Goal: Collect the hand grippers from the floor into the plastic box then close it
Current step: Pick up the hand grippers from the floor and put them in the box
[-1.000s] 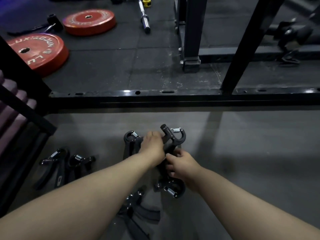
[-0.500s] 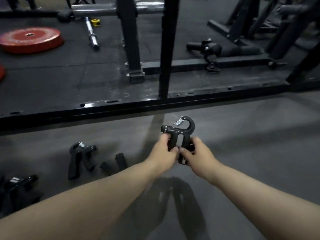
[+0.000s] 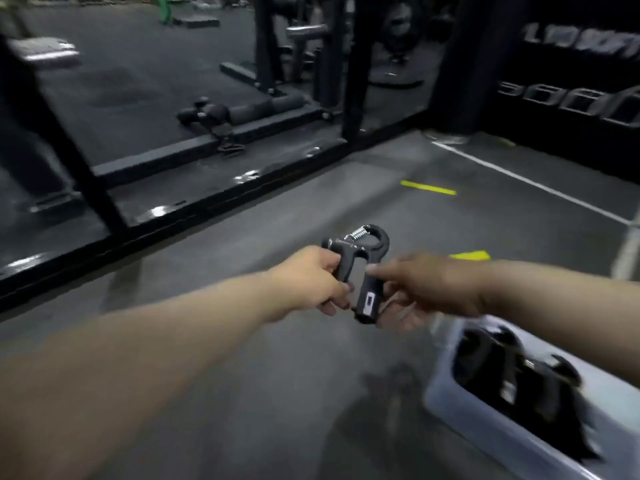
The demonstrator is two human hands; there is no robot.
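Gym: black rack frame (image 3: 207, 199), rubber flooring (image 3: 138, 81).

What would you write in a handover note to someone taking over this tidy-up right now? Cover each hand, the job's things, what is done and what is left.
Left hand grips one handle of the hand gripper, held above the floor; right hand holds the other handle.
Plastic box stands open on the floor at lower right.
Done: black grippers lie in the box, blurred.
Left: put this one in, check the floor for more (none in view), close the box; no lid in view.
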